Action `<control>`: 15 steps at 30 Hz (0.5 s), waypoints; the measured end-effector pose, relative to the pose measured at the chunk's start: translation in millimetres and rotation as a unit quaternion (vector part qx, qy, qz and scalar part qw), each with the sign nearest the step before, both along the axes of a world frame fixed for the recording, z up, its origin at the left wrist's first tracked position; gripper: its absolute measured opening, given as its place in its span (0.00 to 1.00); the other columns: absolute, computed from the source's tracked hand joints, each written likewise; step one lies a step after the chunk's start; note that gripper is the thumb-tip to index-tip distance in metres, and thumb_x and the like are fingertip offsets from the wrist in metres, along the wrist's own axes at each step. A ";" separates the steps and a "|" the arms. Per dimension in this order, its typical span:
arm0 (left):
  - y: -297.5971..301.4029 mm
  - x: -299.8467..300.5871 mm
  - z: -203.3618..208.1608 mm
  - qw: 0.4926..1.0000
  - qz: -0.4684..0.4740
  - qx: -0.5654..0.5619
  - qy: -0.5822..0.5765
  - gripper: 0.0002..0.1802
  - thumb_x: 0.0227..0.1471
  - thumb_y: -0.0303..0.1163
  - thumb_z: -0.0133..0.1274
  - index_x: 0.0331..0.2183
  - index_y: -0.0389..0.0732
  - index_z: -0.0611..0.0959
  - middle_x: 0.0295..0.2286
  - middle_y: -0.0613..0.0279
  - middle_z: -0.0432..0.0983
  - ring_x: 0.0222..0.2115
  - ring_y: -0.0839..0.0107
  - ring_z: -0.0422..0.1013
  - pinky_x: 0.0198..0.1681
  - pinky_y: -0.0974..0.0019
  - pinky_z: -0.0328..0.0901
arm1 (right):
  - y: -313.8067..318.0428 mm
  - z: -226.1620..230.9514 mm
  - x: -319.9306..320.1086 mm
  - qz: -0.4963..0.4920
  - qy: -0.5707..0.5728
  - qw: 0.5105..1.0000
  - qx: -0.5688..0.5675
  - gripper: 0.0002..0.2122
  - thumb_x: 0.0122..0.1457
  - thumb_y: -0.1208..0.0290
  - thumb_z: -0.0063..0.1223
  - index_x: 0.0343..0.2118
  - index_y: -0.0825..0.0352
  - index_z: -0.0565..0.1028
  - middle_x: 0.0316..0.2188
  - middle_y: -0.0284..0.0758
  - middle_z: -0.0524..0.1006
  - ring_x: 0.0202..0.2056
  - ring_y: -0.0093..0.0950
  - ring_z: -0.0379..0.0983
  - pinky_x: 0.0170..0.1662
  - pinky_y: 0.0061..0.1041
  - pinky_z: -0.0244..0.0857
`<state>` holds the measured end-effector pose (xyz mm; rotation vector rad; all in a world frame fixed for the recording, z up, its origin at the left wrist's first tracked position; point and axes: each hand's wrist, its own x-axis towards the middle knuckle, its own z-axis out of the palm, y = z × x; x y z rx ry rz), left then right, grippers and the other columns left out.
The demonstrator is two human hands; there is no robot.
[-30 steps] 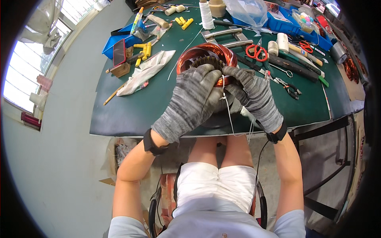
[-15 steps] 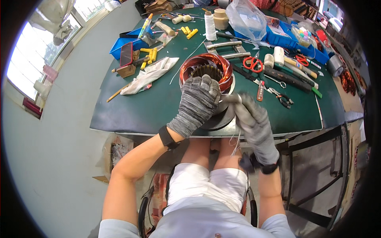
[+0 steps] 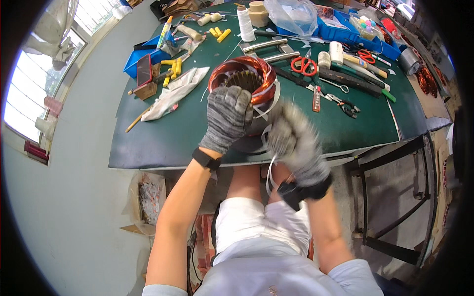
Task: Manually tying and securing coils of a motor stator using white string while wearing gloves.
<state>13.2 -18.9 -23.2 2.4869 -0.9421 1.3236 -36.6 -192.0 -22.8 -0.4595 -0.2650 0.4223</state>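
A motor stator with copper windings (image 3: pixel 247 79) stands near the front edge of a green table (image 3: pixel 163 133). My left hand (image 3: pixel 226 116), in a grey knit glove, presses on the stator's near rim. My right hand (image 3: pixel 291 140), also gloved and blurred by motion, is closed on a white cord (image 3: pixel 270 172) that runs from the windings down past the table edge.
Red-handled scissors (image 3: pixel 302 65), pliers (image 3: pixel 345 106), a white thread spool (image 3: pixel 244 23), yellow tubes (image 3: pixel 174 66), a white cloth (image 3: pixel 173 91), a phone on a wooden block (image 3: pixel 144 74) and blue trays (image 3: pixel 345 32) lie on the table behind. A wall and window are left.
My right hand has drawn back from the stator toward my body, pulling the white cord with it. My left hand stays on the stator rim.
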 end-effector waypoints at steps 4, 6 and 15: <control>5.1 -4.5 -5.8 0.998 0.000 0.036 0.058 0.20 0.36 0.34 0.55 0.36 0.40 0.73 0.33 0.54 0.69 0.33 0.55 0.67 0.37 0.53 0.61 | 10.1 5.1 -28.7 0.062 0.065 0.974 0.207 0.09 0.61 0.64 0.44 0.35 0.64 0.71 0.17 0.20 0.60 0.11 0.10 0.47 0.12 0.11 0.42; 10.6 -8.9 -8.5 0.999 -0.008 -0.005 0.046 0.18 0.40 0.33 0.53 0.37 0.40 0.73 0.34 0.53 0.68 0.33 0.54 0.67 0.38 0.53 0.62 | 11.1 55.8 -11.3 -0.022 -0.109 0.981 -0.156 0.08 0.61 0.66 0.43 0.36 0.63 0.70 0.16 0.20 0.58 0.11 0.10 0.46 0.11 0.10 0.42; 4.6 -17.8 29.5 0.977 -0.075 -0.002 0.199 0.16 0.48 0.33 0.52 0.40 0.36 0.74 0.35 0.52 0.69 0.38 0.55 0.66 0.45 0.56 0.60 | -41.1 -8.8 26.0 -0.015 -0.062 0.993 -0.097 0.09 0.63 0.68 0.41 0.43 0.63 0.70 0.24 0.24 0.69 0.20 0.10 0.63 0.19 0.08 0.53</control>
